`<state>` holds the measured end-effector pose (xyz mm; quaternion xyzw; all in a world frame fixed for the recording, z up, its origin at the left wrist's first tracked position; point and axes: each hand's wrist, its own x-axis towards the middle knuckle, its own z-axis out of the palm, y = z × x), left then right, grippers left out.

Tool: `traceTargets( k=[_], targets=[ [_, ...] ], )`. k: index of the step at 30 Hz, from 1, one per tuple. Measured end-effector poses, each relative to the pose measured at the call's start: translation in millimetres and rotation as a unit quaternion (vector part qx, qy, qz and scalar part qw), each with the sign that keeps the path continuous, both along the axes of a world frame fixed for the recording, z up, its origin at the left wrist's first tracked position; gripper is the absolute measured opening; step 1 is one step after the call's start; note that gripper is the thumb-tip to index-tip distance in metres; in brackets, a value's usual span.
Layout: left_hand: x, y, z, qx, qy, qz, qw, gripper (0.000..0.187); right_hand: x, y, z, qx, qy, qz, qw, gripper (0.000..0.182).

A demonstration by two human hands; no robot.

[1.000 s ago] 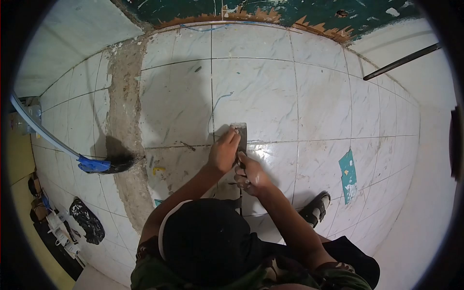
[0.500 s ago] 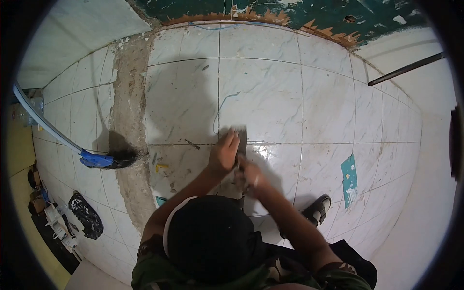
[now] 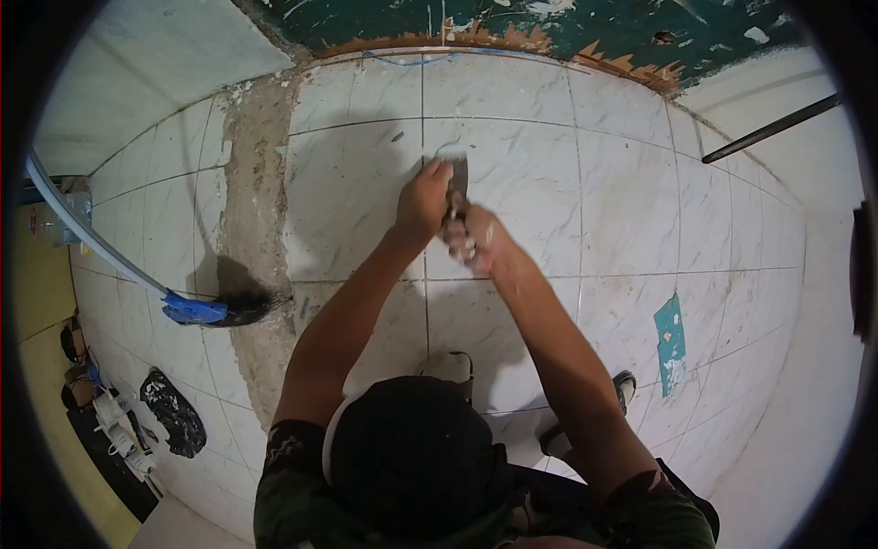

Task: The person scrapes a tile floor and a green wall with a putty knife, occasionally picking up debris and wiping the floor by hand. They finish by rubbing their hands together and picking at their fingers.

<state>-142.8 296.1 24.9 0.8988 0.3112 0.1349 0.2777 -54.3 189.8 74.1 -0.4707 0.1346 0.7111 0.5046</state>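
Scraper (image 3: 456, 174): flat metal blade, pressed to the floor tile (image 3: 549, 183) on the grout line (image 3: 422, 146); moved up the joint, away from the body, since a second ago, then at the tile crossing nearer the knees.
Left hand (image 3: 422, 199): laid over the blade's left side, fingers curled down on it, bearing it against the floor.
Right hand (image 3: 476, 240): closed round the handle just behind the blade, fingers wrapped tight, flecked with pale paste.
Arms: now stretched further forward than before, both reaching over the joint.
Meaning of the shift: judged one stroke run along the seam, stretch nearer the body already covered.
Cement strip (image 3: 251, 238): bare grey band left of the worked tiles, untiled.
Broom (image 3: 197, 309): blue head, dark bristles, resting on that strip; unmoved.
Teal patch (image 3: 670, 337): right, well apart from the hands.
Containers: none clearly made out; dark bag-like object (image 3: 172, 412) at lower left, contents not discernible.
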Motion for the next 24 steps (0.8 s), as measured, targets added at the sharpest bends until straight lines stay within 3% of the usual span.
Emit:
traceTargets(
  k=[2, 4, 7, 10, 12, 14, 16, 18, 20, 24],
  targets=[
    [-29, -31, -24, 0.027, -0.049, -0.018, 0.998, 0.034, -24, -29, 16, -0.057, -0.051, 0.043, 0.996, 0.036],
    [-56, -66, -22, 0.072, -0.05, -0.028, 0.996, 0.036, -44, -58, 25, -0.108, -0.022, 0.059, 0.992, 0.037],
    [-66, -76, -4, 0.002, -0.031, -0.019, 0.999, 0.036, -54, -62, 33, -0.101, 0.04, 0.033, 0.994, 0.037],
    [-42, -27, -23, 0.009, -0.01, 0.013, 1.0, 0.038, -34, -13, 26, -0.107, -0.025, 0.049, 0.993, 0.035],
    [-11, 22, -29, 0.084, -0.044, 0.037, 0.995, 0.037, -14, 29, -2, 0.013, -0.087, 0.015, 0.996, 0.032],
    [12, 67, -7, 0.035, 0.004, 0.041, 0.999, 0.035, 20, 71, -12, 0.042, 0.0, 0.043, 0.998, 0.025],
    [8, 72, 3, 0.041, 0.014, 0.036, 0.998, 0.033, 13, 80, 0, 0.027, -0.014, 0.03, 0.999, 0.026],
    [-1, 52, -3, 0.038, 0.019, 0.031, 0.999, 0.032, -6, 67, 8, -0.04, -0.053, 0.001, 0.998, 0.026],
    [-26, 19, -23, 0.081, -0.057, 0.014, 0.995, 0.029, -31, 32, 13, -0.075, -0.132, 0.03, 0.988, 0.03],
    [-37, -8, -19, 0.028, -0.115, 0.005, 0.993, 0.027, -53, 13, 20, -0.102, -0.13, -0.003, 0.986, 0.035]
  ],
)
